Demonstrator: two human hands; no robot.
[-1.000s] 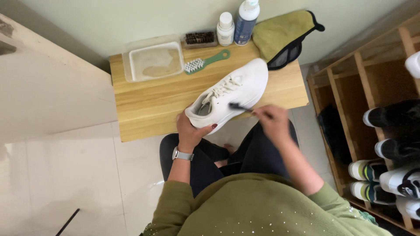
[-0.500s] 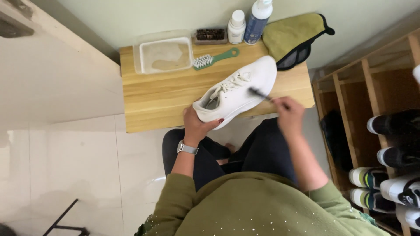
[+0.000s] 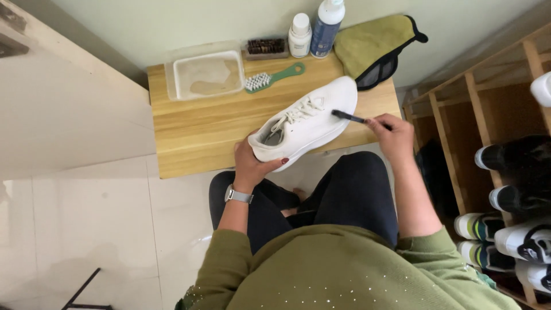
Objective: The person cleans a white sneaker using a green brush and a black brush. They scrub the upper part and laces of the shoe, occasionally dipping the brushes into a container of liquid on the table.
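Note:
A white sneaker [image 3: 313, 120] lies on its side across the low wooden table [image 3: 201, 129], toe pointing to the back right. My left hand [image 3: 255, 163] grips its heel from below, a watch on that wrist. My right hand [image 3: 393, 135] holds a thin dark brush [image 3: 348, 117] whose tip touches the side of the sneaker's toe.
At the table's back stand a clear plastic tub of water [image 3: 206, 74], a green-handled brush [image 3: 272, 78], a dark bristle brush [image 3: 266, 47], two bottles [image 3: 314, 28] and a green cloth [image 3: 373, 46]. A wooden shoe rack [image 3: 493, 143] with several shoes stands to the right.
The brush tip has moved along the sneaker's side toward the toe, and my right hand has shifted right. My left hand keeps its hold on the heel.

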